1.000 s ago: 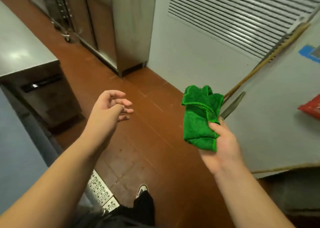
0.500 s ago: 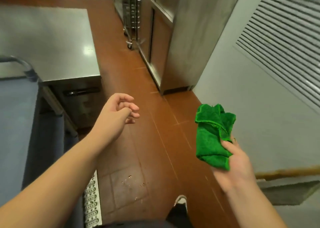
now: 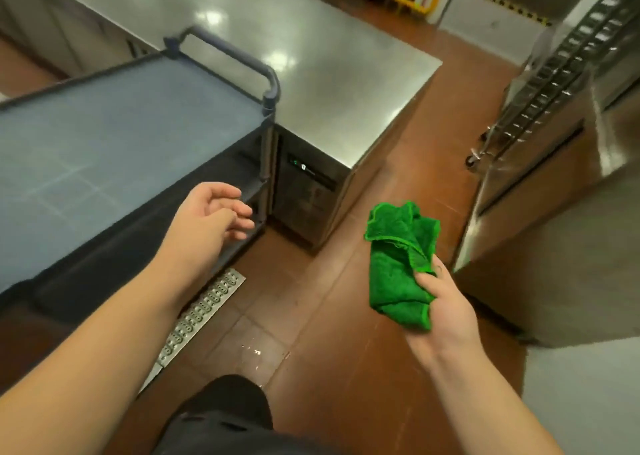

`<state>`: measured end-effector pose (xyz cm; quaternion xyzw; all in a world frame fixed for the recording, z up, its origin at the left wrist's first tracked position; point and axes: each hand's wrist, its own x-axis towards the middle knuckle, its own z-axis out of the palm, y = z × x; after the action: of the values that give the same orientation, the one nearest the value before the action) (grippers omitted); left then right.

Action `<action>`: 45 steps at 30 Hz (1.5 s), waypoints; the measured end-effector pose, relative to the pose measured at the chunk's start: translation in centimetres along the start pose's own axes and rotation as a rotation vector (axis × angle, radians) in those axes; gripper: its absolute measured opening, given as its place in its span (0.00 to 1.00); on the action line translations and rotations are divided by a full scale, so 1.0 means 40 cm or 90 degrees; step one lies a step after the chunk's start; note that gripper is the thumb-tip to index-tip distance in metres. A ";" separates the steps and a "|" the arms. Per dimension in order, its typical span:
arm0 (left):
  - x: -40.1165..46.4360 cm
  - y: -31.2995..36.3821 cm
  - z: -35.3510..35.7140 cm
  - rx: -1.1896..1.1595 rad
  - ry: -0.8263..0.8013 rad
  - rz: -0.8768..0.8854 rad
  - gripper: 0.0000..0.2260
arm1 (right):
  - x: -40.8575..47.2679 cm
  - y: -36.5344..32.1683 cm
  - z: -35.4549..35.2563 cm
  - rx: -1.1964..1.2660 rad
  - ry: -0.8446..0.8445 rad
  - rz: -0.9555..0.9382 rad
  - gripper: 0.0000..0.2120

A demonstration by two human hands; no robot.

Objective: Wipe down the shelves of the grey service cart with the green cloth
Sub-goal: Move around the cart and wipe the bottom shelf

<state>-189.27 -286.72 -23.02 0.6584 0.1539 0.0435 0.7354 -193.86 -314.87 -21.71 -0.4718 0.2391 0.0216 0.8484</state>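
Green cloth (image 3: 398,264) sits bunched in the right hand (image 3: 446,316), whose fingers grasp its lower edge above the floor (image 3: 346,368), apart from the grey service cart (image 3: 114,143). Left hand (image 3: 207,226) hovers beside the cart's top shelf, fingers released and loosely curled.

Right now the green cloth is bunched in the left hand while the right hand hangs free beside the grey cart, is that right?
Not quite, the hands are swapped. The head view shows the green cloth bunched in the right hand, while the left hand hangs free beside the grey cart.
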 end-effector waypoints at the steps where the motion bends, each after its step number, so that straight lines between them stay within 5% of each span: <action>1: -0.008 -0.008 -0.021 -0.005 0.038 -0.003 0.16 | 0.034 0.002 0.015 -0.009 -0.022 0.020 0.23; 7: -0.022 -0.096 -0.144 -0.033 0.248 -0.032 0.15 | 0.203 0.092 0.130 -0.070 -0.112 0.139 0.24; 16: 0.068 -0.152 -0.210 -0.010 0.371 -0.093 0.15 | 0.386 0.188 0.296 -0.165 -0.176 0.224 0.23; 32: 0.310 -0.395 -0.059 -0.054 0.607 -0.150 0.15 | 0.907 0.345 0.375 -0.462 -0.309 0.383 0.22; 39: 0.472 -0.711 -0.052 -0.085 0.639 -0.147 0.14 | 1.150 0.623 0.262 -0.509 -0.298 0.391 0.23; 45: 0.556 -1.193 -0.133 -0.085 0.615 -0.131 0.12 | 1.374 1.068 0.095 -0.522 -0.287 0.389 0.18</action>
<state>-176.30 -281.88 -74.10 0.4958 0.5381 0.2802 0.6214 -154.97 -298.48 -77.22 -0.6560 0.1499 0.4583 0.5806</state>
